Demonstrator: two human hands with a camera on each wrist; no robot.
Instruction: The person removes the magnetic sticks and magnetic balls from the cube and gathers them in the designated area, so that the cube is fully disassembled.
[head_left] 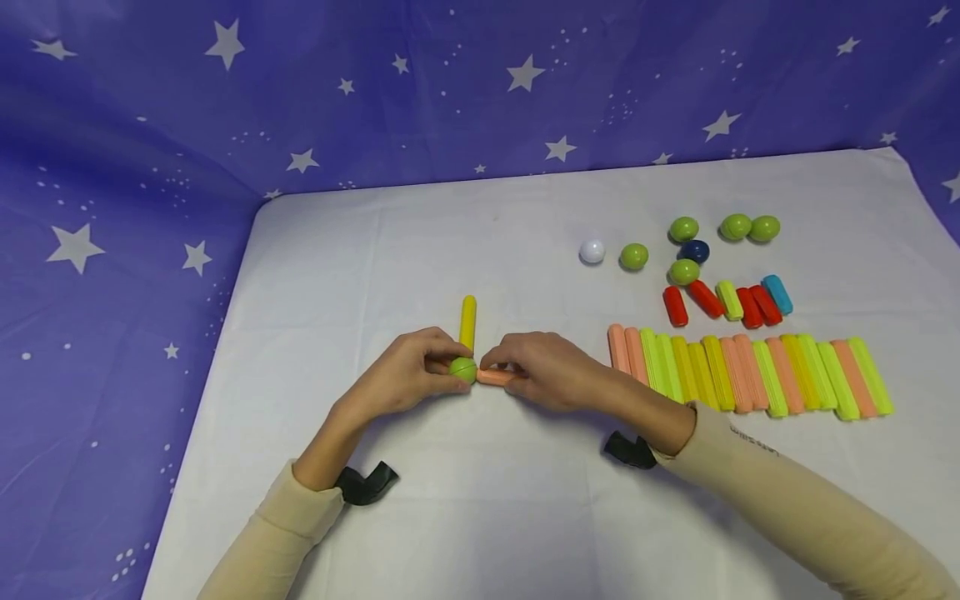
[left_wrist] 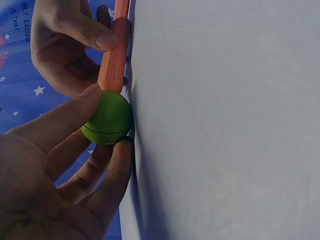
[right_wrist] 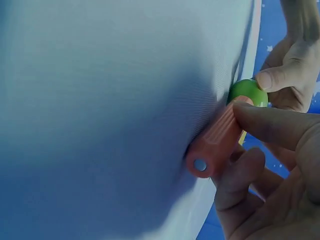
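My left hand (head_left: 408, 372) pinches a green ball (head_left: 462, 369) between thumb and fingers on the table. An orange magnetic rod (left_wrist: 113, 65) is in my right hand (head_left: 553, 372), held between thumb and fingers. One end of that rod touches the ball in the left wrist view; its other end shows a round silver disc in the right wrist view. Beyond the ball a yellow rod (head_left: 468, 321) lies pointing away from me, its near end close to the ball and partly behind the left fingers.
To the right lies a row of orange, yellow and lime rods (head_left: 757, 375). Behind it are short red, lime and blue rods (head_left: 777, 294), several green balls (head_left: 633, 257), a white ball (head_left: 592, 251) and a dark blue ball (head_left: 694, 251). A starry purple cloth (head_left: 420, 108) backs the white table (head_left: 465, 517).
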